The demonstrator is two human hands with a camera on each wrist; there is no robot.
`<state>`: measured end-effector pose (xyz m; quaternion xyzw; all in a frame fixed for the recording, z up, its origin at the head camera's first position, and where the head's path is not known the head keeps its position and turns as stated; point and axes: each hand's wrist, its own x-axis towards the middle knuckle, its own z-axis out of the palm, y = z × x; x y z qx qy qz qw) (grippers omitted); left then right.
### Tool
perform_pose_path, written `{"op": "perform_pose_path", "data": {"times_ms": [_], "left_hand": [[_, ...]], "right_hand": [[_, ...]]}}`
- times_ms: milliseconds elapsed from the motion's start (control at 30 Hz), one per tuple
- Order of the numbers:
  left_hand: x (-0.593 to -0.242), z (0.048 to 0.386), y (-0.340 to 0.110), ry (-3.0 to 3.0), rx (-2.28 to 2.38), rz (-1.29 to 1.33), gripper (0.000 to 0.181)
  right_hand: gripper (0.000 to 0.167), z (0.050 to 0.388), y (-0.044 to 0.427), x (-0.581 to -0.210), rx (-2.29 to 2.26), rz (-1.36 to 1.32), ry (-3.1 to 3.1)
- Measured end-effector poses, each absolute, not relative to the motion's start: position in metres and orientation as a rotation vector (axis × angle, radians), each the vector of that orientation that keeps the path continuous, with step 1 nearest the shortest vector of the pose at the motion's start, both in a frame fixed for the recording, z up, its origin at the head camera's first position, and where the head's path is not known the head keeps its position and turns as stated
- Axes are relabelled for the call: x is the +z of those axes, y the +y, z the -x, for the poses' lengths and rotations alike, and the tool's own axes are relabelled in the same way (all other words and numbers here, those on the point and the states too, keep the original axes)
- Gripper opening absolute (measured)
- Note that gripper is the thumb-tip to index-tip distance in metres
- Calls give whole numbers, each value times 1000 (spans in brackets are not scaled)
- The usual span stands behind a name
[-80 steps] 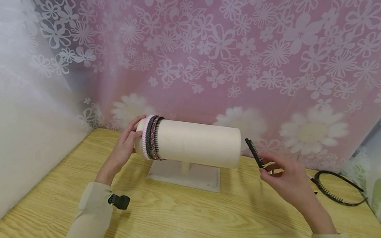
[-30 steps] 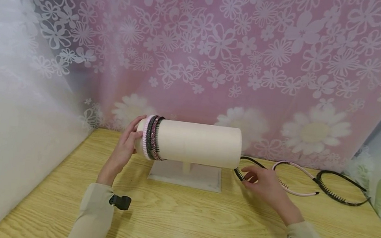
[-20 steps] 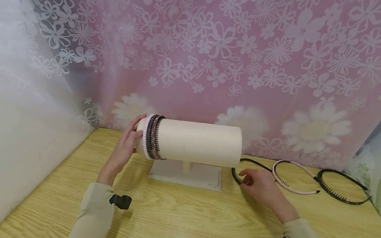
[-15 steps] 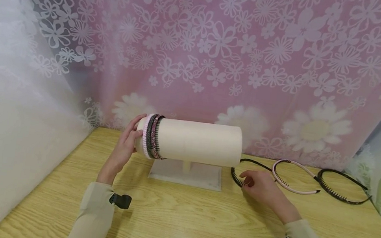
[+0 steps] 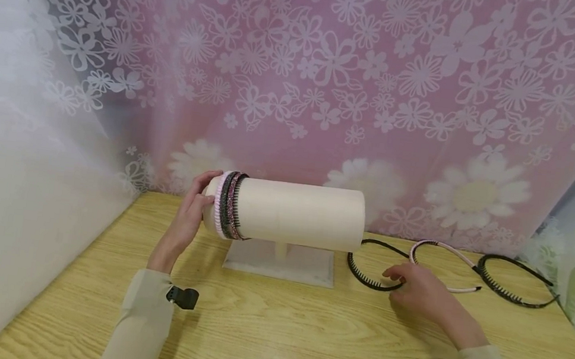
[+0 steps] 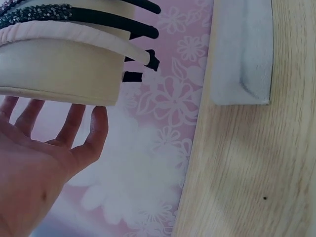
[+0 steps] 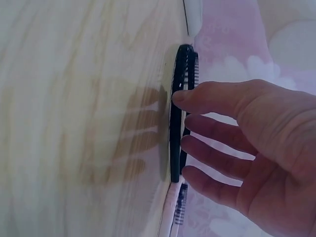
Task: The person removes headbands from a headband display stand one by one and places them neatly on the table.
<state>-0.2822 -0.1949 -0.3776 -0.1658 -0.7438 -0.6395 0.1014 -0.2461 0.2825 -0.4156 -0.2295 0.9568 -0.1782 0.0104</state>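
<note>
A cream cylindrical headband stand (image 5: 299,214) stands upright on its pale base. Around its left end sit several headbands (image 5: 229,205), pink, dark glittery and black toothed. My left hand (image 5: 187,218) holds the cylinder's left end, its fingers against the rim in the left wrist view. On the table right of the stand lies a black toothed headband (image 5: 361,277). My right hand (image 5: 421,292) is at its near right end. In the right wrist view the thumb overlaps the black headband (image 7: 176,128), with the other fingers extended and spread beside it; firm contact cannot be judged.
A pink headband (image 5: 459,290), partly behind my right hand, and another black headband (image 5: 507,296) lie further right on the wooden table (image 5: 269,327). A pink floral curtain (image 5: 299,85) hangs behind, with a white sheet (image 5: 24,171) at left.
My right hand has put the black headband down on the table beside the stand, then shifted right along it. My left hand has stayed on the stand's end.
</note>
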Motion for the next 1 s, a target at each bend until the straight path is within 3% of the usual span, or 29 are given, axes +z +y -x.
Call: {"op": "perform_pose_path", "data": {"times_ms": [500, 1000], "left_hand": [[-379, 290, -196, -2178, -1924, 468, 53], [-380, 290, -193, -2140, -1947, 470, 55]], "right_hand": [[17, 251, 281, -429, -524, 820, 3104], [15, 259, 270, -432, -570, 747, 3185]]}}
